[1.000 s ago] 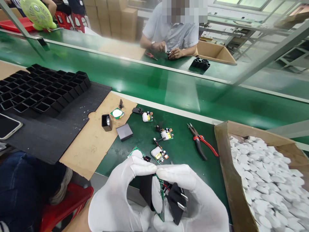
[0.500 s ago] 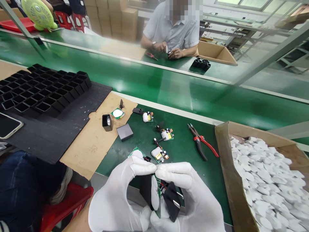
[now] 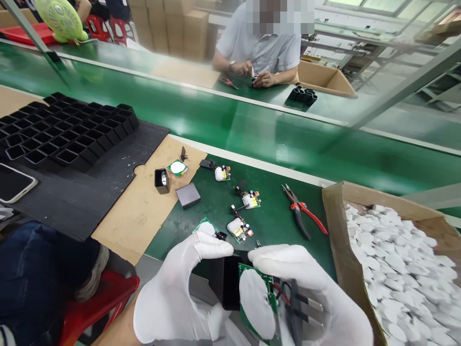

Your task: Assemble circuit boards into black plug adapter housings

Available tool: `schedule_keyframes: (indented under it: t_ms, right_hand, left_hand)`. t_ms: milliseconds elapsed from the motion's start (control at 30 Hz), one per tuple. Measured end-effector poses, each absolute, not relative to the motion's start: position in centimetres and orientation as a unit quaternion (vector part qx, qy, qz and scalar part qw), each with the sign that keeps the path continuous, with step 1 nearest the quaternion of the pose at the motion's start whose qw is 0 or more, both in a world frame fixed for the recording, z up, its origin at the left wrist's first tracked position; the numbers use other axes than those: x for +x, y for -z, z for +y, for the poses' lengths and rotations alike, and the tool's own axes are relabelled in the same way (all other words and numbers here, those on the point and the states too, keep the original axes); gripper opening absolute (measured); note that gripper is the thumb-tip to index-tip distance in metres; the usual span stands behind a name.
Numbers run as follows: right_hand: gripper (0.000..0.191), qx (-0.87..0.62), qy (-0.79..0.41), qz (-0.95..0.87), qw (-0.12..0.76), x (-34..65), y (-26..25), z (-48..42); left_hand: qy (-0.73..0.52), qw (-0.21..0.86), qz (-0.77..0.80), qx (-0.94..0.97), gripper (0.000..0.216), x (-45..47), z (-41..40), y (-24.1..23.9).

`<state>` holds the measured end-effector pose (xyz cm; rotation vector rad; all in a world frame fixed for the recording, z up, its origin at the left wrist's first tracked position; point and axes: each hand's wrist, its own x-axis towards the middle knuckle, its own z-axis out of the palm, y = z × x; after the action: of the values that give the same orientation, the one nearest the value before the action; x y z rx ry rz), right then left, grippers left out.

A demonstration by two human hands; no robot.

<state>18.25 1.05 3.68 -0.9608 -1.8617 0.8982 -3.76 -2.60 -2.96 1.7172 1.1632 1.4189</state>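
Two green conveyor belts run beyond the worktop, with a co-worker across them. Nearer than the red-handled pliers, the left hand is clamped on a black housing; the right hand grips a green circuit board bearing a white pad, red wires and plug prongs.

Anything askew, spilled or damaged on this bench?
Nothing spilled or visibly damaged. One oddity: a phone lies on the black mat at the far left, beside the tray. The loose boards and pliers lie scattered on the green pad.
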Motion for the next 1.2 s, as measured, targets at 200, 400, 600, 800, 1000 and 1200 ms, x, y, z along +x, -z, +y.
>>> schedule_keyframes:
  t_ms: [200,400,600,800,1000,1200]
  right_hand:
    - [0.065,-0.391,-0.377,-0.731,0.413,17.9,-3.5,0.8]
    - [0.060,-0.408,-0.374,-0.716,0.425,17.3,-3.4,0.3]
    - [0.065,-0.382,-0.384,-0.733,0.413,17.8,-2.8,0.3]
    - [0.056,-0.346,-0.385,-0.750,0.412,17.0,-3.0,0.9]
    - [0.047,-0.325,-0.379,-0.756,0.423,16.4,-3.0,1.4]
    - [0.056,-0.320,-0.391,-0.758,0.412,16.5,-3.1,1.4]
  left_hand:
    - [-0.543,0.312,0.432,0.649,0.073,-3.6,-2.6,2.6]
    - [-0.561,0.321,0.407,0.645,0.074,-3.5,-2.4,2.1]
    - [-0.566,0.337,0.402,0.637,0.071,-3.5,-2.5,2.4]
    - [-0.561,0.345,0.403,0.635,0.074,-3.5,-2.5,2.6]
    - [-0.556,0.331,0.413,0.640,0.079,-3.5,-2.7,3.0]
    - [-0.557,0.328,0.412,0.642,0.081,-3.4,-2.5,3.2]
